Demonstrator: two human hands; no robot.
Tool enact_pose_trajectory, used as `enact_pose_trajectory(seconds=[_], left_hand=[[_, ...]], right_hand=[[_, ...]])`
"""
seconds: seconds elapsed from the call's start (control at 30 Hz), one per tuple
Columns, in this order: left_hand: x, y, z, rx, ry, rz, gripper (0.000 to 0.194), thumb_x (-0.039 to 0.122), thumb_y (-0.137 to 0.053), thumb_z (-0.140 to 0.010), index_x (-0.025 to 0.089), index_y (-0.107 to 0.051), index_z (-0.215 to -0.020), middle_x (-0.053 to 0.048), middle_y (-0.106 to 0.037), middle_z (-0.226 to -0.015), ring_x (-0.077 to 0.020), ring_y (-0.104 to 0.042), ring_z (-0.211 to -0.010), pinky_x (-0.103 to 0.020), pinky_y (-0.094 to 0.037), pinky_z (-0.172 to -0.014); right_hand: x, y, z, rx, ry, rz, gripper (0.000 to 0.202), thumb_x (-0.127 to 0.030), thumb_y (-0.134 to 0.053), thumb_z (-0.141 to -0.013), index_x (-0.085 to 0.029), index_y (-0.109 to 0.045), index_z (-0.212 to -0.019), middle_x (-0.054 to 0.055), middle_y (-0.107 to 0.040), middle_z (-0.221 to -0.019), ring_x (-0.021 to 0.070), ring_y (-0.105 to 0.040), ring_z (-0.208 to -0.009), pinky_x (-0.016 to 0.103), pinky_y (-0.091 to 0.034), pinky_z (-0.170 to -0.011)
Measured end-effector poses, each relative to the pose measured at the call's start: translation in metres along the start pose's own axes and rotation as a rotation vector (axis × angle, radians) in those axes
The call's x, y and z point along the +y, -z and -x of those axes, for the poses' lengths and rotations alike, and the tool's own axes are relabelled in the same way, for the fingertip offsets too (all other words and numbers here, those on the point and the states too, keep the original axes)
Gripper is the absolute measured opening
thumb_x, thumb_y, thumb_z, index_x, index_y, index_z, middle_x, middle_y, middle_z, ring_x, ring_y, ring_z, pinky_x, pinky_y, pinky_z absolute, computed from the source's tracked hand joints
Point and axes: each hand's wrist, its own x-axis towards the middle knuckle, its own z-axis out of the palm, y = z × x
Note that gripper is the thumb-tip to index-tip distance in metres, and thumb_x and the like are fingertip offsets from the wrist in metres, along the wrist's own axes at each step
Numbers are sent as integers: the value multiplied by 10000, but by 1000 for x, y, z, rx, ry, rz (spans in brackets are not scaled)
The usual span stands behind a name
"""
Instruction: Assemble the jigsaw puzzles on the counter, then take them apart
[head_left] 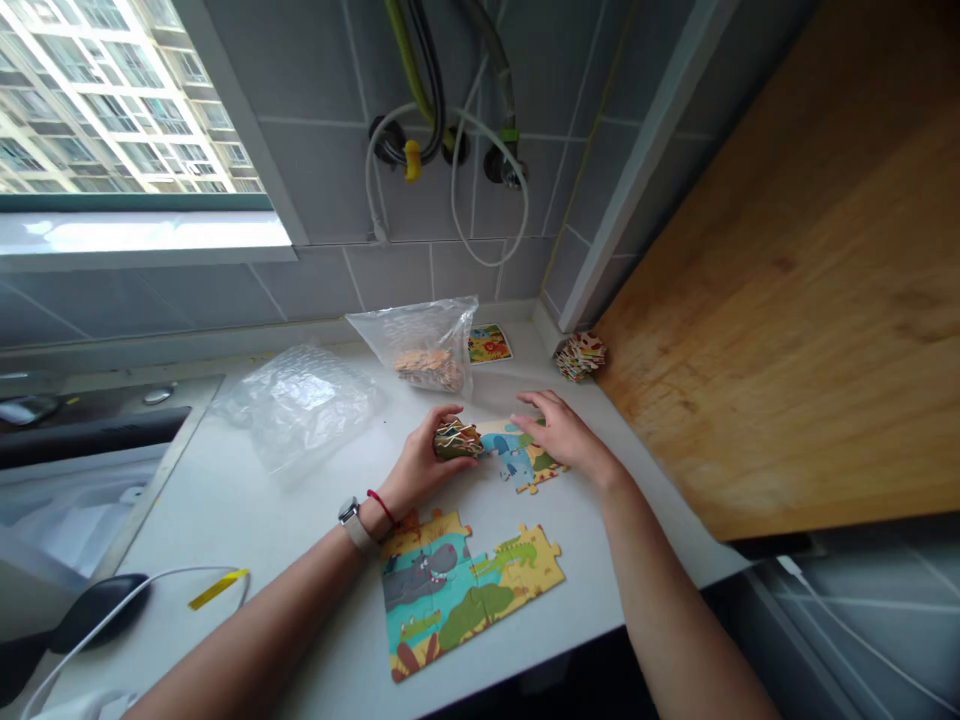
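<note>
My left hand [424, 460] is wrapped round a stack of puzzle pieces [457, 440], edges facing up. To its right, my right hand [562, 435] has its fingers stretched apart above a small group of puzzle pieces [517, 465] in blue, yellow and green; whether the fingertips touch them I cannot tell. Nearer me lies a partly joined puzzle [472, 600] showing a grey hippo, a green crocodile and bushes. Its upper left corner is partly hidden by my left wrist.
Behind my hands stand a clear bag of puzzle pieces [427, 365], a small picture card [490, 344] and another stack of pieces [580, 356]. Crumpled clear plastic [307, 400] lies left. A sink [150, 500] borders the counter; a wooden panel [787, 280] rises right.
</note>
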Motion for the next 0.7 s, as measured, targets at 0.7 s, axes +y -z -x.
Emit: enact_pose_trajectory(seconds=[0.7], left_hand=[[-4, 3, -5, -2, 11, 109, 493, 313, -859, -708, 205, -644, -1138, -50, -756, -1058, -243, -732, -965, -391, -592, -907]], right_hand=[[-13, 31, -30, -525, -310, 496, 485, -292, -959, -490, -214, -574, -775, -14, -671, -790, 189, -611, -777, 250, -388, -617]])
